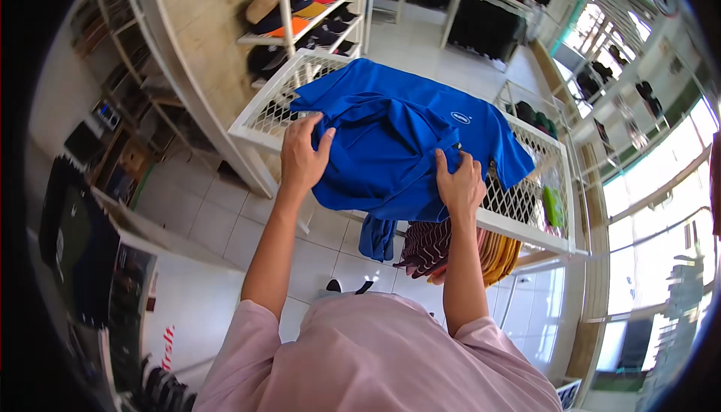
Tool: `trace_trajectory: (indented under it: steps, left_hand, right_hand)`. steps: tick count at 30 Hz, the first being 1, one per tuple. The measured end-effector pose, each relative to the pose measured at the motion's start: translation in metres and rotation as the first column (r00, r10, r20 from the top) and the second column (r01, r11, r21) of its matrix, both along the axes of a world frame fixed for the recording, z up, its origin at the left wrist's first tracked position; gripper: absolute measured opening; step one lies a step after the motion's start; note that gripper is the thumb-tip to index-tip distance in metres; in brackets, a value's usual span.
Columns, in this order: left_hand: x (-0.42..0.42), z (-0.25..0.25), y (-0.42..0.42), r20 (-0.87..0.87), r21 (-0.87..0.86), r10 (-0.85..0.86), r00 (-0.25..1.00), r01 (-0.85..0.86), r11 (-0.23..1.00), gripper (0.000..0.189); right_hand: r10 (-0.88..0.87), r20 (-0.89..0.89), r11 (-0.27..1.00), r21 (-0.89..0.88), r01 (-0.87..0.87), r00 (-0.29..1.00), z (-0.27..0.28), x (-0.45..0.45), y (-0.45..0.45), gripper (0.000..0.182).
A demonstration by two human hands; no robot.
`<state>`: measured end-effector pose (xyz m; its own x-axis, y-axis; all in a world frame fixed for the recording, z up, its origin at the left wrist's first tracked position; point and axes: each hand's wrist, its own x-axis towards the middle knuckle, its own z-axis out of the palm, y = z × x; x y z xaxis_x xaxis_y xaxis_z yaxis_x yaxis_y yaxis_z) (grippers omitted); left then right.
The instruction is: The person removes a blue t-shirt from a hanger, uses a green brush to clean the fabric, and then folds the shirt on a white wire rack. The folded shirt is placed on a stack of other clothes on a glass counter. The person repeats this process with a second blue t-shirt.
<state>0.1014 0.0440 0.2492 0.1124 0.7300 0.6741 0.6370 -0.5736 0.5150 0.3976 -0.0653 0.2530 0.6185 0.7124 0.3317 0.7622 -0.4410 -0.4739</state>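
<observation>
A blue short-sleeved shirt lies rumpled across the white wire-mesh top of a display rack. Its upper part is spread flat toward the far side, with a small white oval chest emblem at the right. Nearer me, the cloth is bunched in loose folds and droops over the rack's front edge. My left hand touches the shirt's left side, thumb apart from the fingers. On the right side, my right hand touches the cloth with bent fingers. Whether either hand pinches the fabric cannot be made out.
Below the rack top hang folded garments in striped maroon, pink and mustard, plus a blue one. A green packet sits at the rack's right end. Shelves of caps stand beyond, left. Large windows line the right.
</observation>
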Motion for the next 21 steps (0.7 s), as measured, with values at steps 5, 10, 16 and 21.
trace_trajectory:
  steps: [5, 10, 16, 21]
  left_hand:
    - [-0.01, -0.023, 0.057, -0.04, -0.21, -0.015, 0.999, 0.007, 0.978, 0.057]
    - [-0.014, -0.032, 0.074, 0.065, -0.293, -0.107, 0.992, 0.122, 0.948, 0.037]
    - [-0.097, -0.006, 0.035, 0.657, -0.404, -0.317, 0.684, 0.675, 0.618, 0.033]
    - [-0.161, -0.011, 0.03, 0.793, -0.177, -0.537, 0.286, 0.953, 0.247, 0.037]
  right_hand:
    - [-0.031, 0.032, 0.999, -0.018, 0.032, 0.999, 0.003, -0.002, 0.035, 0.061]
    - [0.079, -0.026, 0.943, 0.326, -0.066, 0.997, -0.021, 0.009, 0.04, 0.031]
    - [0.246, -0.407, 0.698, 0.704, 0.131, 0.88, 0.012, 0.012, -0.081, 0.021]
    - [0.568, -0.444, 0.527, 0.843, 0.108, 0.693, -0.011, 0.036, -0.16, 0.045]
